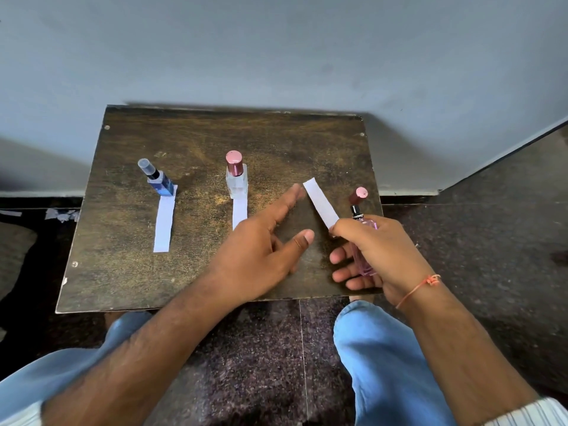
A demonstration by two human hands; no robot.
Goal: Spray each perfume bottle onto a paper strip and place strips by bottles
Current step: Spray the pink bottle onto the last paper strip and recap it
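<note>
A dark, worn wooden surface [190, 265] stands against a pale grey wall [276, 50] on a speckled stone floor [261, 364]. At its far left a blue rectangular perfume bottle with a clear cap [159, 179] stands on the far end of a white paper strip [163, 224]. In the middle, a clear glass bottle with a rose metallic cap [236, 176] stands with a second white strip [239, 210] in front of it, partly hidden by the left hand [264, 247]. That hand hovers with fingers spread and straight, holding nothing. The right hand [375, 253], an orange thread bracelet [421, 287] at its wrist, grips a pink glass bottle with a pink cap [359, 207] and pinches a third white strip [321, 202], which slants up and away. Scraps of paper [61, 214] lie on the floor at left. Blue trouser knees [378, 348] are below.
</note>
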